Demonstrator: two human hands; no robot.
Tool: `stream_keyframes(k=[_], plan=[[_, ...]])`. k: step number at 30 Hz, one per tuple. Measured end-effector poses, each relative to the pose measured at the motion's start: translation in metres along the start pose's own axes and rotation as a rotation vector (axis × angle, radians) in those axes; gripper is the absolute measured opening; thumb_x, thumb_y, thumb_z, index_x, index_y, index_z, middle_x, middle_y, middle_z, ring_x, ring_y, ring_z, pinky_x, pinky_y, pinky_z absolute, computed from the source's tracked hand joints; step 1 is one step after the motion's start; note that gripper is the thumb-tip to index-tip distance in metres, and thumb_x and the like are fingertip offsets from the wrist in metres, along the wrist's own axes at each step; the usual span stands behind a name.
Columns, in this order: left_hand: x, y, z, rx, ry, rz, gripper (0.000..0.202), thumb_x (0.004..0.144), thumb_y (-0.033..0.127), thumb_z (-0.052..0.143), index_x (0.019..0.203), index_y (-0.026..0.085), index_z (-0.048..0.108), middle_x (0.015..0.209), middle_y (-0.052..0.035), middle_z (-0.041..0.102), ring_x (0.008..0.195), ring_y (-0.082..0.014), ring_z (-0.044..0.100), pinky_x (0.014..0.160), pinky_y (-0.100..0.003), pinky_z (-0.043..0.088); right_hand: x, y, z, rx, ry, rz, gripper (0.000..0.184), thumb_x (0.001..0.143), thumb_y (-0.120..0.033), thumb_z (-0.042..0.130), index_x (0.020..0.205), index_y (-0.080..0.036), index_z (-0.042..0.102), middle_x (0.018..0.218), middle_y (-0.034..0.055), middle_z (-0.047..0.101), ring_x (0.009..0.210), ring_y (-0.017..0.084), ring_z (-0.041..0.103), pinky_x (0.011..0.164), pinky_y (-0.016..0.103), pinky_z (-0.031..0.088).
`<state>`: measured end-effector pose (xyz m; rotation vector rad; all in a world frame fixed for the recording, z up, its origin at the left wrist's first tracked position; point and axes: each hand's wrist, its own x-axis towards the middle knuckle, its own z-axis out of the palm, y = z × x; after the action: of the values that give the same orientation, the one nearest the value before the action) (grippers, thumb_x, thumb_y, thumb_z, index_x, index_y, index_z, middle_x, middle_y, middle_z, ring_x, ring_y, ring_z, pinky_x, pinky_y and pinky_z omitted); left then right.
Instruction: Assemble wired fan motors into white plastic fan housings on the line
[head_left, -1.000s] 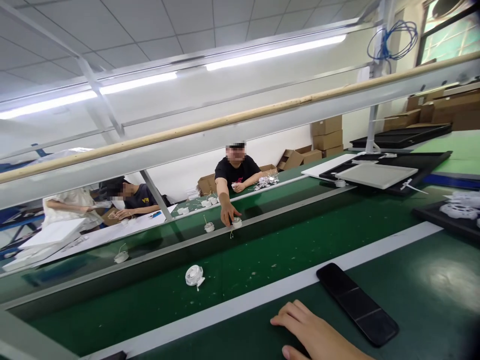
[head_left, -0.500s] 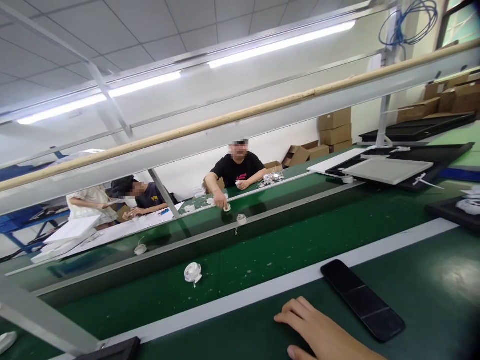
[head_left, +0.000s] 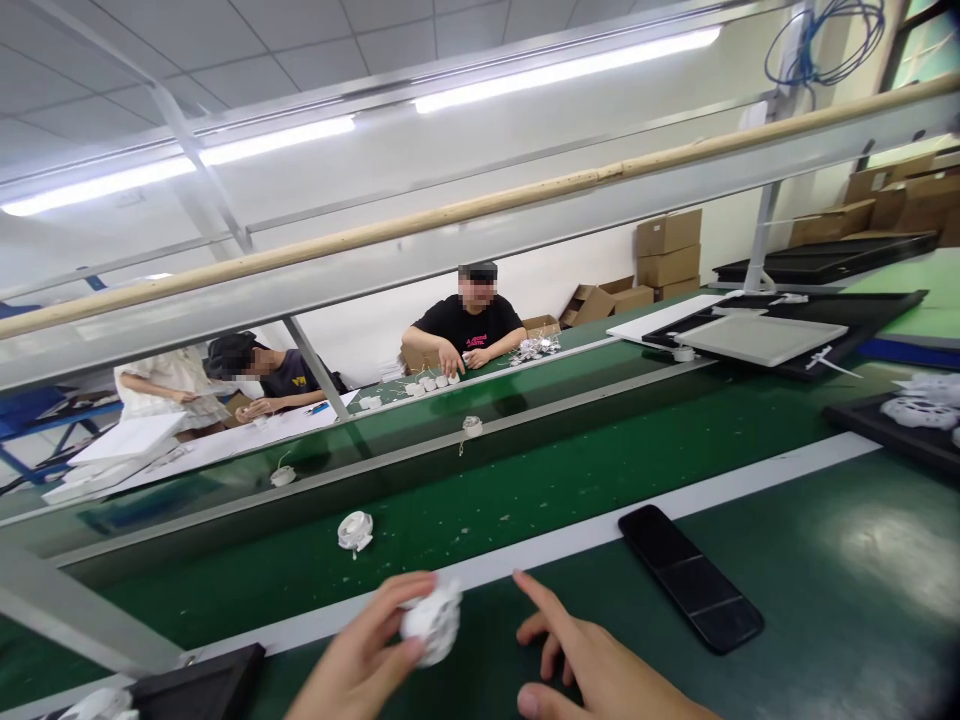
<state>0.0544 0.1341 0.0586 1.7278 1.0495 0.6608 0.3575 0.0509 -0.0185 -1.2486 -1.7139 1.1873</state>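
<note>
My left hand [head_left: 360,655] comes up from the bottom edge and pinches a small white round part [head_left: 433,622] between thumb and fingers above the green bench. My right hand [head_left: 592,665] lies just to the right of it, index finger stretched toward the white stripe, other fingers loosely bent, nothing in it. A black phone [head_left: 690,577] lies flat on the bench right of my right hand. Another white round part [head_left: 355,530] sits on the green conveyor belt beyond my hands.
Two more white parts [head_left: 472,426] [head_left: 283,475] ride the far belt lane. A person in a black shirt [head_left: 465,330] works across the line, with others further left. Black trays [head_left: 787,340] with a white panel stand at the right; a black tray corner [head_left: 199,685] is bottom left.
My left hand has come into view holding a white part. My right hand has lifted its index finger and shifted. The person opposite pulled an arm back from the belt.
</note>
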Motion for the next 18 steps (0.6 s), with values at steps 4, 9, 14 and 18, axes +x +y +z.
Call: stream_keyframes(k=[4, 9, 14, 18], plan=[[0.068, 0.024, 0.109, -0.325, -0.294, 0.187, 0.055, 0.094, 0.054, 0.072, 0.140, 0.026, 0.060, 0.148, -0.0142, 0.053, 0.125, -0.0324, 0.064, 0.107, -0.043, 0.052, 0.009, 0.005, -0.014, 0.085, 0.312, -0.050, 0.079, 0.103, -0.065, 0.052, 0.167, -0.028, 0.023, 0.154, 0.0127, 0.053, 0.130, 0.029, 0.059, 0.106, 0.039, 0.049], [0.198, 0.037, 0.124, 0.018, -0.139, 0.228, 0.038, 0.107, 0.045, 0.049, 0.125, 0.017, 0.067, 0.124, -0.0142, 0.070, 0.114, -0.0288, 0.069, 0.098, -0.043, 0.058, 0.009, -0.006, -0.053, -0.325, 0.434, 0.128, 0.065, 0.107, -0.059, 0.039, 0.164, -0.028, 0.031, 0.132, 0.0124, 0.070, 0.115, 0.032, 0.068, 0.097, 0.042, 0.052], [0.324, 0.036, 0.071, 0.343, 0.237, 0.130, 0.045, 0.100, 0.036, 0.069, 0.140, 0.018, 0.057, 0.151, -0.0133, 0.050, 0.137, -0.0341, 0.051, 0.114, -0.060, 0.044, 0.020, 0.008, -0.056, -0.711, 0.116, 0.189, 0.069, 0.092, -0.058, 0.060, 0.152, -0.024, 0.055, 0.121, 0.0197, 0.074, 0.103, 0.044, 0.072, 0.086, 0.049, 0.055], [0.358, 0.023, 0.050, 0.543, 0.269, 0.105, 0.041, 0.101, 0.037, 0.069, 0.136, 0.017, 0.060, 0.143, -0.0122, 0.057, 0.129, -0.0323, 0.058, 0.109, -0.057, 0.049, 0.034, 0.016, -0.059, -0.716, 0.083, 0.179, 0.073, 0.089, -0.071, 0.058, 0.152, -0.036, 0.054, 0.112, 0.0152, 0.078, 0.090, 0.040, 0.076, 0.078, 0.045, 0.056]])
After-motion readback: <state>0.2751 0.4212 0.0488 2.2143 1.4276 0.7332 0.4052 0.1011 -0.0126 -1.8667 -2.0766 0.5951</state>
